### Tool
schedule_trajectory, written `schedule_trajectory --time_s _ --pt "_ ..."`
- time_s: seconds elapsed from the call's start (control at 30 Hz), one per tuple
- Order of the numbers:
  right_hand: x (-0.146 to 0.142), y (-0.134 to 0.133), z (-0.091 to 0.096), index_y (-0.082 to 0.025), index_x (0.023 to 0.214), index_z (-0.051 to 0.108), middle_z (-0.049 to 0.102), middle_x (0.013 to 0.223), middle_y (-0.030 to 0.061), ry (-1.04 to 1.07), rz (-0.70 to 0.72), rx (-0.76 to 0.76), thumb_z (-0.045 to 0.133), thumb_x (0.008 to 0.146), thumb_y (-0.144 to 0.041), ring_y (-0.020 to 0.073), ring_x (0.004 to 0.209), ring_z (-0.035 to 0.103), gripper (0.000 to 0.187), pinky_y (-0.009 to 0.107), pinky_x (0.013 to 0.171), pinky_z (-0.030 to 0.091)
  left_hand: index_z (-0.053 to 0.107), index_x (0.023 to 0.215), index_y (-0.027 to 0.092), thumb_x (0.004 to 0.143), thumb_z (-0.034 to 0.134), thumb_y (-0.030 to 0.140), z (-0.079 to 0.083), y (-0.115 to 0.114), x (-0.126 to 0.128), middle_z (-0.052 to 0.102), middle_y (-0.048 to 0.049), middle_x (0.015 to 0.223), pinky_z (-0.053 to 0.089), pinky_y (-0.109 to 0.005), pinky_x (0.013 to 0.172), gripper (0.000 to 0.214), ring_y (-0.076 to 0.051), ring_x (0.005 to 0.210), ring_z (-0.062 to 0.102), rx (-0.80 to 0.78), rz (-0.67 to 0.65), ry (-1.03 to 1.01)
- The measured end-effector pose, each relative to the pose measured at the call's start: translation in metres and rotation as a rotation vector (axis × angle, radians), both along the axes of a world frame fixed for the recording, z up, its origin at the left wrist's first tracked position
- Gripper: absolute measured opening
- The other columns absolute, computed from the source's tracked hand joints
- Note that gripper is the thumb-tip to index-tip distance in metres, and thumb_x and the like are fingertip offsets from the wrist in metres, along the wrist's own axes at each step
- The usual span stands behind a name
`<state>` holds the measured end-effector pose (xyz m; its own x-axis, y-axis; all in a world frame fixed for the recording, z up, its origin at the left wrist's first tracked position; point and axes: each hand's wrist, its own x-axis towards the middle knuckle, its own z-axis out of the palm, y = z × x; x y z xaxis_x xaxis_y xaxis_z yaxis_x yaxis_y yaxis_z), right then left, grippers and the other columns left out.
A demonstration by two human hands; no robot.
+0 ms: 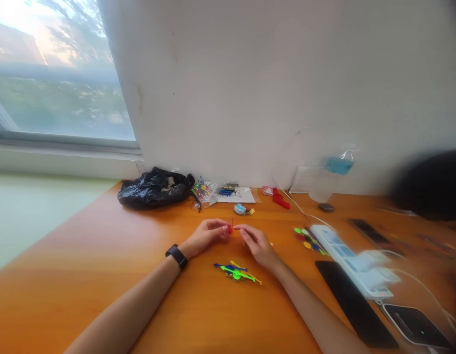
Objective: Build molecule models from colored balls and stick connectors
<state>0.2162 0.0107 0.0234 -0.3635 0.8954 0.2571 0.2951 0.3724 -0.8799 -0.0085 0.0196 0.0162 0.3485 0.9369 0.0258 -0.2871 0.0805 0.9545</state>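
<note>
A small red plastic arrow spinner is pinched in the fingertips of my left hand, its thin arrow seen nearly edge-on and upright. My right hand comes from the other side, its index finger stretched out to the arrow and its thumb held apart. Whether that fingertip touches the arrow I cannot tell. On the table below my hands lies a loose pile of plastic arrow spinners in green, blue and yellow, partly on top of each other. A dark watch is on my left wrist.
Along the wall sit a black plastic bag, clear bags of small parts, a round tin and a red item. To the right are coloured discs, a power strip, a black slab and a bottle.
</note>
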Motion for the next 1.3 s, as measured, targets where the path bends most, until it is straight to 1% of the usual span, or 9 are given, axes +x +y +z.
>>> schedule_trajectory --time_s 0.17,0.33,0.47,0.6,0.7,0.77,0.83,1.1,1.3 --pt "0.000 -0.001 0.001 -0.023 0.122 0.074 0.074 0.110 0.0089 -0.022 0.056 0.040 0.049 0.104 -0.054 0.0283 0.109 0.067 0.043 0.042 0.098 0.051 0.078 0.100 0.010 0.070 0.094 0.043 -0.004 0.003 -0.001 0.077 -0.0128 0.096 0.054 -0.030 0.083 0.047 -0.018 0.082 0.070 -0.031 -0.002 0.003" --pt "0.000 -0.001 0.000 -0.023 0.121 0.074 0.074 0.116 0.0094 -0.025 0.066 0.031 0.050 0.104 -0.053 0.0274 0.110 0.067 0.042 0.041 0.098 0.052 0.077 0.103 0.010 0.072 0.093 0.043 -0.007 0.004 -0.002 0.077 -0.0142 0.100 0.054 -0.030 0.084 0.048 -0.019 0.087 0.070 -0.002 -0.004 0.026" --pt "-0.002 0.003 -0.005 -0.022 0.122 0.072 0.071 0.091 0.0061 0.030 0.036 -0.073 0.054 0.100 -0.059 0.0216 0.084 0.065 0.046 0.033 0.075 0.052 0.076 0.098 0.010 0.071 0.094 0.043 -0.004 0.002 -0.001 0.077 -0.0127 0.097 0.055 -0.029 0.081 0.046 -0.019 0.084 0.070 0.013 0.025 0.023" --pt "-0.002 0.008 -0.007 -0.023 0.125 0.064 0.056 0.067 -0.0038 0.258 -0.002 -0.421 0.055 0.094 -0.069 0.0111 0.049 0.040 0.056 0.024 0.048 0.027 0.074 0.094 0.011 0.069 0.095 0.041 -0.001 0.001 0.000 0.076 -0.0112 0.093 0.054 -0.028 0.079 0.045 -0.018 0.083 0.070 0.025 0.064 0.025" --pt "0.002 0.008 0.001 -0.020 0.085 0.068 0.043 0.053 -0.0048 0.355 0.172 -0.680 0.042 0.097 -0.075 0.0092 0.044 0.025 0.062 0.025 0.047 0.019 0.074 0.093 0.011 0.067 0.096 0.040 -0.001 0.001 0.000 0.077 -0.0110 0.096 0.053 -0.029 0.082 0.044 -0.019 0.085 0.071 0.025 0.084 0.023" --pt "0.006 0.006 0.009 -0.020 0.051 0.050 0.028 0.044 -0.0036 0.408 0.310 -0.737 0.028 0.101 -0.074 0.0101 0.043 0.023 0.076 0.028 0.049 0.023 0.074 0.093 0.012 0.067 0.096 0.040 -0.001 0.001 0.000 0.077 -0.0112 0.098 0.053 -0.030 0.084 0.044 -0.019 0.086 0.071 0.017 0.088 0.019" --pt "0.010 0.004 0.016 -0.022 0.041 0.034 0.022 0.043 -0.0021 0.492 0.340 -0.690 0.020 0.102 -0.073 0.0112 0.044 0.024 0.081 0.031 0.052 0.027 0.074 0.093 0.012 0.066 0.096 0.039 -0.001 0.001 0.000 0.077 -0.0117 0.098 0.053 -0.031 0.086 0.044 -0.020 0.087 0.071 0.008 0.086 0.020" --pt "0.016 0.017 0.013 -0.020 0.066 0.058 0.029 0.054 -0.0053 0.644 0.105 -0.652 0.035 0.095 -0.080 0.0092 0.045 0.016 0.071 0.028 0.049 0.019 0.074 0.092 0.011 0.067 0.096 0.038 0.004 -0.001 0.002 0.077 -0.0116 0.095 0.053 -0.029 0.082 0.043 -0.019 0.085 0.070 -0.012 0.082 0.040" --pt "0.013 0.019 0.007 -0.017 0.093 0.072 0.036 0.058 -0.0057 0.637 0.120 -0.672 0.053 0.095 -0.067 0.0068 0.044 0.018 0.053 0.026 0.048 0.014 0.074 0.090 0.010 0.066 0.097 0.037 0.008 -0.003 0.004 0.076 -0.0100 0.090 0.053 -0.028 0.079 0.042 -0.017 0.081 0.069 -0.026 0.079 0.031"
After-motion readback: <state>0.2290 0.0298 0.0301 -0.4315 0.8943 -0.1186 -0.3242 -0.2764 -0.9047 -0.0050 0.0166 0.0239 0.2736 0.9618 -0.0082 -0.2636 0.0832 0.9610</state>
